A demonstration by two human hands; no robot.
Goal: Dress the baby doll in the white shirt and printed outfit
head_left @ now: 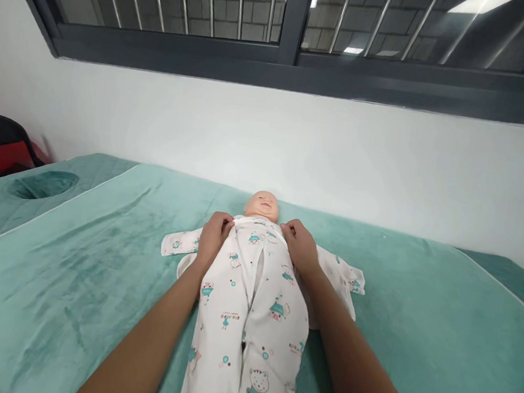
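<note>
A baby doll (262,205) lies on its back with its head toward the wall. White baby trousers (261,301) printed with small animals and houses are spread over its front, legs pointing toward me. My left hand (215,236) pinches the upper left corner of the trousers near the doll's shoulder. At the opposite upper corner, my right hand (300,245) has its fingers closed on the same trousers. A matching long-sleeved baby top (338,278) shows at both sides, its sleeves stretched outward. The doll's body and limbs are hidden beneath the cloth.
A teal plush cover (96,279) lies over the bed, with a round hole (44,184) at the far left. Behind stands a white wall (268,135) below a dark-framed barred window (288,69). A black and red object (0,150) sits at the left edge.
</note>
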